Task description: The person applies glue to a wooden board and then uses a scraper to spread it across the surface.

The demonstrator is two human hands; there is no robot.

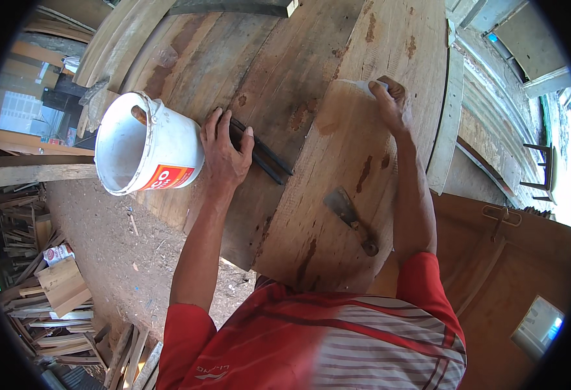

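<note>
My right hand (392,105) is closed on a thin whitish piece (362,85), pressed to the wooden boards (311,214); its kind is unclear. Just below it, part of the board shows a brown, smoother patch (338,109). My left hand (227,153) rests with fingers spread between a white bucket (180,146) and a black tool with two long handles (269,160). The far end of that tool is partly hidden behind my fingers. Between my forearms lies a scraper (345,209) with a broad metal blade and a dark handle, its blade pointing away from me.
The bucket has an orange label and a stick (140,115) at its inner wall. Curved planks (113,42) line the far left. Wood scraps (54,305) are piled on the floor at lower left. A brown panel (493,273) stands at right.
</note>
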